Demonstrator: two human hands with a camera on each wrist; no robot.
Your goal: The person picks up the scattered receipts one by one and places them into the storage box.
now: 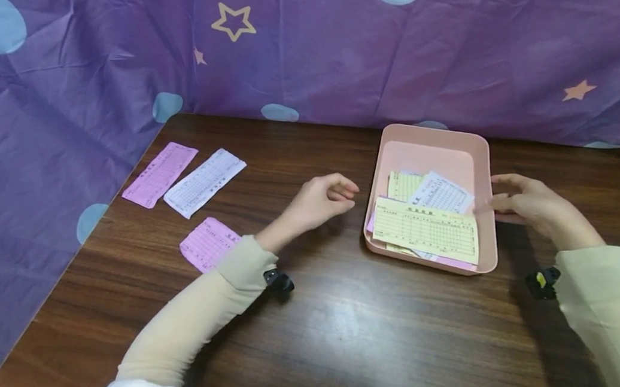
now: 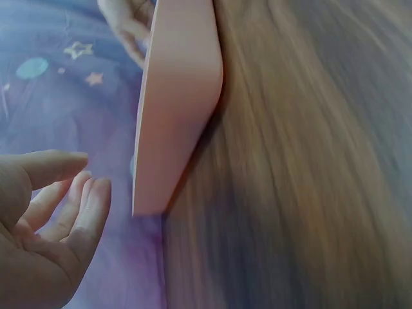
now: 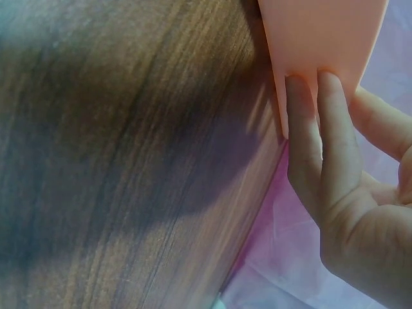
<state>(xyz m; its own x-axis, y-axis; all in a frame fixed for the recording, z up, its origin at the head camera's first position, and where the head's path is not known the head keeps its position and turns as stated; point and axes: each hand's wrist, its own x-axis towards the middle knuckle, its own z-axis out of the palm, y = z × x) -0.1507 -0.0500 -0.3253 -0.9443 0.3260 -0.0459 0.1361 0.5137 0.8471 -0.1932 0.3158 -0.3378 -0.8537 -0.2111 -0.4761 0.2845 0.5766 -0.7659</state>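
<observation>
A shallow pink tray stands on the table with printed paper slips piled toward its near end. On top lies a yellow slip, partly covering a white slip. My right hand is at the tray's right side. In the right wrist view, straight fingertips touch the tray's outer wall. To the left of the tray my left hand hovers with loosely bent fingers, holding nothing. The left wrist view shows its thumb and fingers apart, short of the tray wall.
On the left of the brown wooden table lie a pink slip and a white slip side by side. Nearer, another pink slip is partly hidden by the left sleeve. A purple curtain hangs behind the table.
</observation>
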